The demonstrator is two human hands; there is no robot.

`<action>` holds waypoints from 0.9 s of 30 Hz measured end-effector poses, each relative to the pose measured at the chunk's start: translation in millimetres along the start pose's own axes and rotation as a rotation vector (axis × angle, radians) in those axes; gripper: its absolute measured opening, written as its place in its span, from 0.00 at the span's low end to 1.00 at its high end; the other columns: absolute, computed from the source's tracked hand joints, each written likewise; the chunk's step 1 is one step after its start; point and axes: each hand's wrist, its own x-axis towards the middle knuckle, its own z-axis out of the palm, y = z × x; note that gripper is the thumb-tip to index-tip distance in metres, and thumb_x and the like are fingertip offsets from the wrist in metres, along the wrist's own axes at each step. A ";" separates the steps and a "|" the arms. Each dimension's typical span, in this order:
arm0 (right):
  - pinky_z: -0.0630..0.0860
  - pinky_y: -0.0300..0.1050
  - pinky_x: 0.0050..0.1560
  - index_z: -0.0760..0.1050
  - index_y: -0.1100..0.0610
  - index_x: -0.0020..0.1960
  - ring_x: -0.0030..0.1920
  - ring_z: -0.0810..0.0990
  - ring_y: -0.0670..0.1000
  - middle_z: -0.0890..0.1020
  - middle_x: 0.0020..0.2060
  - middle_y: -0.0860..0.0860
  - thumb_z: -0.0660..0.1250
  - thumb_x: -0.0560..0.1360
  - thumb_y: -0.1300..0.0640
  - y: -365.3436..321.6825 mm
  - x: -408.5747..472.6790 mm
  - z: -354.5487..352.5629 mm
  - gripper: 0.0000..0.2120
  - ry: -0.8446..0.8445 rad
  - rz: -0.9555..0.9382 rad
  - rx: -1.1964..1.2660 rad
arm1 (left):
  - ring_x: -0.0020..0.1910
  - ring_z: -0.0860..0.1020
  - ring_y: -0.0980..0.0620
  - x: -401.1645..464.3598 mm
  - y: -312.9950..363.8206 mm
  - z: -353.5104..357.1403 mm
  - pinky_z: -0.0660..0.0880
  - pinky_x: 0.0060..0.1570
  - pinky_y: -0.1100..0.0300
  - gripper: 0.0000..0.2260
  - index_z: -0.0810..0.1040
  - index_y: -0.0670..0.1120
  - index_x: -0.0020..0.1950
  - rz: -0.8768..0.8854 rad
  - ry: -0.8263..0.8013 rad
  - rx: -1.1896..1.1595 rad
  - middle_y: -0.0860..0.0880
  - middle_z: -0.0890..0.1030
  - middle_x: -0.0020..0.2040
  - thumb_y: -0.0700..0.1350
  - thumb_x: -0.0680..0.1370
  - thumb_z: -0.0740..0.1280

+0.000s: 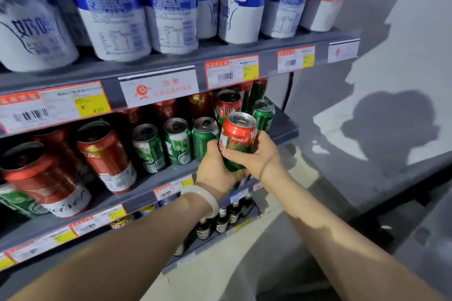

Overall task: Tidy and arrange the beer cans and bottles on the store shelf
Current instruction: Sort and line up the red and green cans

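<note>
A: Hands first, please. What are they doing?

B: Both hold one red and green can (236, 139), upright, in front of the middle shelf (285, 127) near its right end. The left hand (215, 168) cups its lower part from seven o'clock. The right hand (254, 154) wraps it from four o'clock, thumb across the front. A pale bangle (208, 199) sits on the left wrist.

A: Where would it go?

B: My guess is beside a matching can (227, 105) standing just behind it, at twelve o'clock. At one o'clock from the held can stands a green can (263, 115).

A: How to do that well?

B: Keep it upright, turn the label forward, lower it flat onto bare shelf, and avoid nudging its neighbours. Release only once it stands.

A: And the shelves themselves?

B: At nine o'clock from the held can, three green cans (178, 142) stand in a row, then taller red cans (105, 154) further left. The top shelf (156, 66) carries big blue and white cans (115, 7). The bottom shelf (200, 250), at six o'clock, holds dark bottles (221, 221). Whether any can is full I cannot tell.
</note>
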 end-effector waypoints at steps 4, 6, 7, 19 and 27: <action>0.75 0.50 0.59 0.70 0.51 0.57 0.53 0.79 0.48 0.80 0.52 0.48 0.80 0.58 0.52 2.3 10.8 -9.5 0.31 -0.126 -0.037 -0.033 | 0.46 0.74 0.54 2.4 -0.2 8.4 0.65 0.40 0.71 0.30 0.64 0.40 0.61 -0.024 0.073 -0.020 0.52 0.74 0.48 0.40 0.66 0.76; 0.75 0.47 0.58 0.68 0.51 0.60 0.55 0.78 0.46 0.79 0.54 0.46 0.79 0.61 0.52 -1.6 12.5 -12.8 0.32 -0.265 -0.063 -0.086 | 0.46 0.73 0.55 -0.2 -5.2 8.1 0.65 0.38 0.72 0.31 0.64 0.41 0.61 -0.048 0.134 -0.038 0.54 0.74 0.47 0.40 0.65 0.76; 0.75 0.45 0.57 0.67 0.50 0.60 0.55 0.77 0.46 0.78 0.54 0.46 0.78 0.62 0.52 -4.5 13.6 -14.4 0.32 -0.351 -0.063 -0.094 | 0.45 0.73 0.55 -1.8 -7.8 6.2 0.66 0.37 0.73 0.31 0.64 0.41 0.61 -0.060 0.168 -0.047 0.54 0.74 0.46 0.40 0.65 0.77; 0.67 0.51 0.66 0.58 0.60 0.69 0.66 0.68 0.57 0.69 0.68 0.56 0.78 0.63 0.48 -2.9 91.2 28.4 0.44 -0.093 0.030 -0.122 | 0.49 0.74 0.56 -48.8 -41.5 -55.4 0.69 0.46 0.67 0.33 0.62 0.45 0.62 -0.280 0.381 -0.034 0.52 0.76 0.52 0.46 0.65 0.78; 0.72 0.52 0.55 0.68 0.59 0.58 0.53 0.75 0.55 0.77 0.56 0.57 0.77 0.64 0.48 1.2 86.1 31.5 0.30 0.128 -0.060 -0.055 | 0.47 0.75 0.59 -86.4 -57.8 -94.1 0.68 0.40 0.78 0.30 0.62 0.52 0.56 -0.349 0.537 -0.029 0.58 0.74 0.47 0.44 0.64 0.77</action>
